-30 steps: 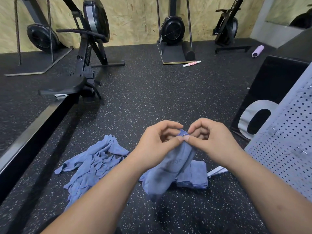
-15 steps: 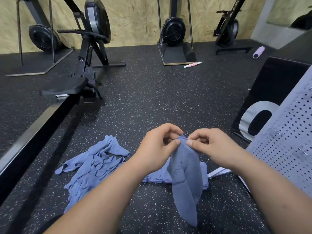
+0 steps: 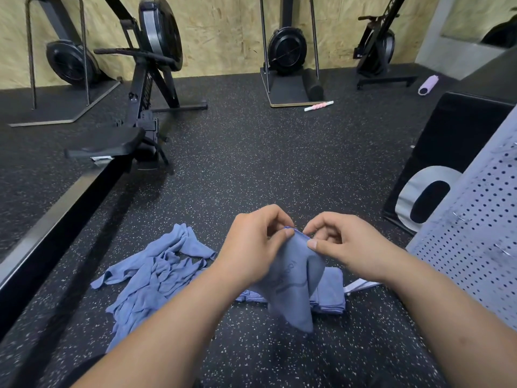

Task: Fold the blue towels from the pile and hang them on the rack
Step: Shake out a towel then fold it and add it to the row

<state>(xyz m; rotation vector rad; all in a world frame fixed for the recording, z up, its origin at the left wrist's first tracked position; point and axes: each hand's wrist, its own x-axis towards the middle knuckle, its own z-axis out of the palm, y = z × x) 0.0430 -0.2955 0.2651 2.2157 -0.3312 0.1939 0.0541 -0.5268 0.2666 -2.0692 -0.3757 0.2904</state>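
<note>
Blue towel (image 3: 293, 298) hangs limp over the floor (image 3: 251, 163), top edge pinched between thumb and fingers of left hand (image 3: 251, 247) and right hand (image 3: 344, 245). Its dark print is unreadable. It half hides a folded stack (image 3: 333, 289); the crumpled pile (image 3: 151, 278) lies left.

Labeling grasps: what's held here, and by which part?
A towel: left hand and right hand each pinch its top edge, close together; the rest hangs down.

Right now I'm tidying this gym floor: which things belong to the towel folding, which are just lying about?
Job: blue towel pinched by left hand and right hand; crumpled towel pile; folded towel stack; perforated rack.
Lying about: pink roller stick; lilac foam roller; rowing machine.
</note>
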